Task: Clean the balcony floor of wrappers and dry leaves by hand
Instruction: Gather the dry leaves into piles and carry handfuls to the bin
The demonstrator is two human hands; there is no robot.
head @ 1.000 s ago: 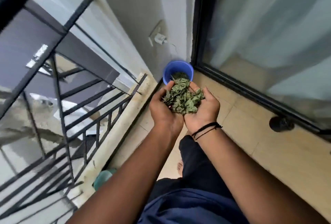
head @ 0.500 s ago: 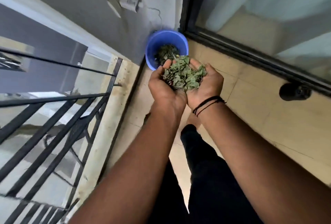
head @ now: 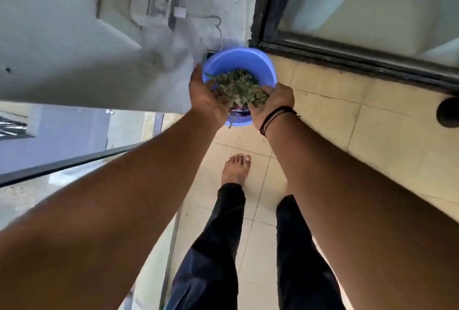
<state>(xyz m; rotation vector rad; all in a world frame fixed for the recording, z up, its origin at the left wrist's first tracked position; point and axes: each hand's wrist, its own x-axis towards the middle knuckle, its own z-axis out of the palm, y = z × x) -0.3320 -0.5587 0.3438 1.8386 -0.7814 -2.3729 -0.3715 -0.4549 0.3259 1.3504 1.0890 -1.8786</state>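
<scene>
A blue bucket (head: 248, 61) stands on the tiled floor in the corner by the wall. Both hands are over its opening with a clump of dry leaves (head: 238, 88) pressed between them. My left hand (head: 207, 97) cups the clump from the left, thumb up along the rim. My right hand (head: 274, 101), with a black cord at the wrist, curls round it from the right. More leaves lie inside the bucket. A bit of purple wrapper (head: 238, 112) shows below the hands.
A dark sliding-door frame (head: 347, 59) runs along the right. The grey wall (head: 74, 49) with a white box and cable is on the left. A black railing bar (head: 62, 165) edges the balcony. My bare foot (head: 236, 168) stands on the beige tiles behind the bucket.
I have stepped up to the bucket. The hands went from carrying the leaves palm-up in front of it to tilting inward over its opening.
</scene>
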